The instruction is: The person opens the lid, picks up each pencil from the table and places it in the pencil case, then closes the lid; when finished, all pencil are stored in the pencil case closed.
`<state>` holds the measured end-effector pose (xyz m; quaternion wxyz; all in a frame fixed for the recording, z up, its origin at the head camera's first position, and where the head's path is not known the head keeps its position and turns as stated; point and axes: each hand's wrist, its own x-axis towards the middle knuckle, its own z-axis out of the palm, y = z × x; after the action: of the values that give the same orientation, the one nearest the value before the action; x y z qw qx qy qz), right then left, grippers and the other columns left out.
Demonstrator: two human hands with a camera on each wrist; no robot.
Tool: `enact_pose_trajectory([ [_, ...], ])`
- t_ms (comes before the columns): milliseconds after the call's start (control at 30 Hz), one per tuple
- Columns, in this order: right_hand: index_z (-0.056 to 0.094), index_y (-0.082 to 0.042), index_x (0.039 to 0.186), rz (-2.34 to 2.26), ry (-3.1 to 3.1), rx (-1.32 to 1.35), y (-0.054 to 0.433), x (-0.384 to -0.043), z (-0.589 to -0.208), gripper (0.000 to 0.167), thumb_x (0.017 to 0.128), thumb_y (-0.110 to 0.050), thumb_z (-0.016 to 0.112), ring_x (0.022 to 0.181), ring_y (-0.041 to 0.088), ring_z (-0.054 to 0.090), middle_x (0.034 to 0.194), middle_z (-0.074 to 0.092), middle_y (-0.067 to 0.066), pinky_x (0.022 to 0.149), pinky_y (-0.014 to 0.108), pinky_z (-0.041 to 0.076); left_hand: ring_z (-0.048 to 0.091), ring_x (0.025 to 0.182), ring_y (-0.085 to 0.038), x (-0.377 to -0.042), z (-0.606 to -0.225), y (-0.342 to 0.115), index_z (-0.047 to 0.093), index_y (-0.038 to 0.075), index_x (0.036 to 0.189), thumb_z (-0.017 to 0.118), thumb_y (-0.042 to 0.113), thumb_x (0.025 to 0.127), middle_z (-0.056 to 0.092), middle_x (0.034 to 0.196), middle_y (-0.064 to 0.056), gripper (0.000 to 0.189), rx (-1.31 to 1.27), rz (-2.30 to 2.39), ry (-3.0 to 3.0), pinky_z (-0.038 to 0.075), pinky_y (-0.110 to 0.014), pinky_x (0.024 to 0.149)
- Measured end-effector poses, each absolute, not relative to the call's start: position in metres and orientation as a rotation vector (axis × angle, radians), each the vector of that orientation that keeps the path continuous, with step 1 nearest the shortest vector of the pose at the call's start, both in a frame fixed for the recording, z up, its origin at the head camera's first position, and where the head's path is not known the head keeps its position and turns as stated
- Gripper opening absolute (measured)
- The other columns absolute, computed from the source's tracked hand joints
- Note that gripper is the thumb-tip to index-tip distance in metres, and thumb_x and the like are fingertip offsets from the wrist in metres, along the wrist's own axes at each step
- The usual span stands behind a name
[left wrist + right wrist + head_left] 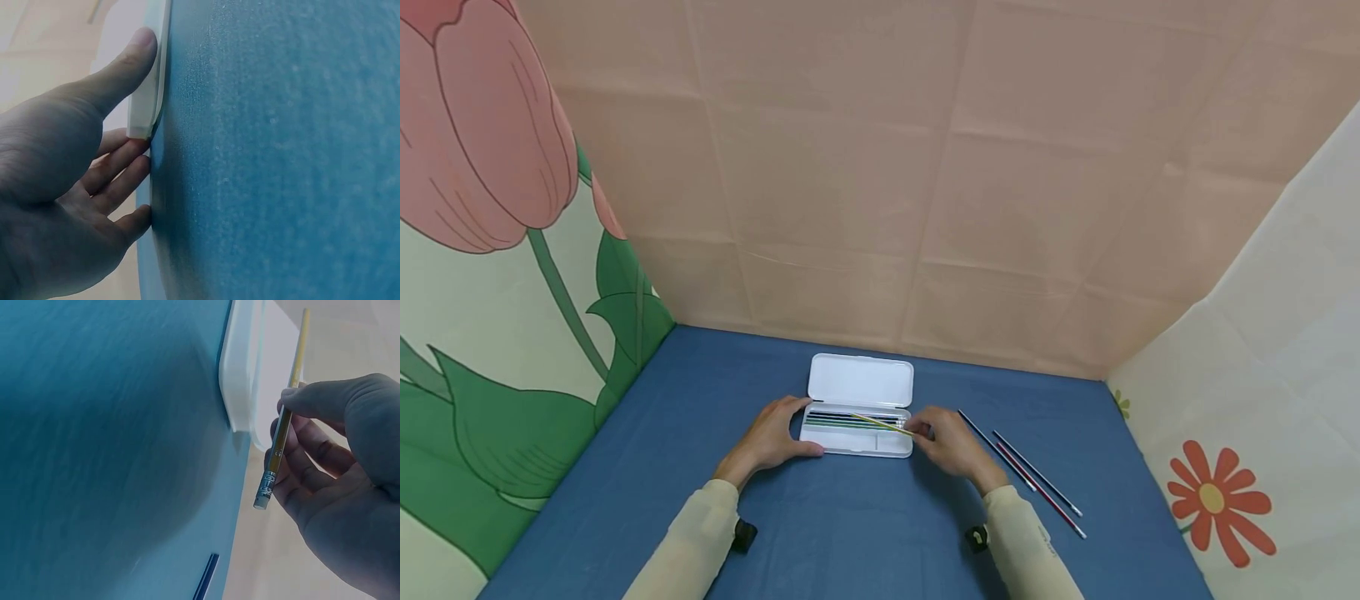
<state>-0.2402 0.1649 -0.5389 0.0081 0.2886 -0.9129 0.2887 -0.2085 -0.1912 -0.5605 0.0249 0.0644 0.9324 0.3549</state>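
Observation:
A white plastic pencil case (pixel 839 442) lies with its lid (pixel 861 379) folded back. Inside are several dark and green pencils (pixel 831 421), lying side by side along its length. My left hand (pixel 775 437) grips the case's left end, thumb at the front wall and fingers toward the back corner. Between thumb and fingers, my right hand (pixel 951 442) pinches a yellow pencil (pixel 283 434) near its eraser end. That pencil slants over the right part of the case, its eraser (pixel 261 502) toward me in the right wrist view.
To the right of the case, a red pencil (pixel 1052 498) and two dark pencils (pixel 981 433) lie slantwise on the blue tabletop (pixel 850 533). A beige cloth wall (pixel 887 208) rises behind the table, with flower-printed cloths (pixel 1262 375) at both sides.

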Motion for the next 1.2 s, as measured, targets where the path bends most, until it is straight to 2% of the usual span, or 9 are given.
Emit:
enact_pose_trajectory([
  [267,0.085,-0.008,0.117,0.906,-2.872,0.961,0.146,-0.250,-0.535,0.017,0.105,-0.001,0.075,0.091,0.009,0.065,0.104,0.079,0.001,0.080,0.029,0.057,0.050,0.158,-0.053,-0.209,-0.560,-0.191,0.056,0.003,0.163,0.102,0.038,0.085,0.055,0.168,-0.028,0.097,0.192,1.101,2.879,0.041,-0.075,0.129],
  [567,0.086,-0.007,0.116,0.913,-2.879,1.005,0.126,-0.264,-0.536,0.019,0.104,0.001,0.074,0.093,0.012,0.067,0.109,0.082,0.005,0.085,0.033,0.060,0.048,0.159,-0.054,-0.208,-0.558,-0.190,0.057,0.003,0.163,0.102,0.038,0.085,0.054,0.169,-0.028,0.096,0.169,1.087,2.879,0.040,-0.076,0.129],
  [1033,0.086,-0.006,0.117,0.967,-2.927,1.026,0.103,-0.270,-0.538,0.018,0.106,0.000,0.073,0.093,0.014,0.069,0.110,0.083,0.006,0.088,0.037,0.063,0.048,0.158,-0.054,-0.209,-0.556,-0.188,0.056,0.003,0.163,0.101,0.039,0.086,0.053,0.169,-0.028,0.097,0.165,1.089,2.865,0.040,-0.076,0.129],
  [1200,0.086,-0.006,0.118,0.976,-2.935,1.053,0.099,-0.272,-0.541,0.017,0.107,-0.001,0.073,0.091,0.013,0.067,0.108,0.082,0.006,0.087,0.034,0.061,0.048,0.159,-0.053,-0.208,-0.556,-0.188,0.056,0.004,0.164,0.101,0.038,0.086,0.052,0.171,-0.028,0.096,0.149,1.097,2.853,0.039,-0.076,0.130],
])
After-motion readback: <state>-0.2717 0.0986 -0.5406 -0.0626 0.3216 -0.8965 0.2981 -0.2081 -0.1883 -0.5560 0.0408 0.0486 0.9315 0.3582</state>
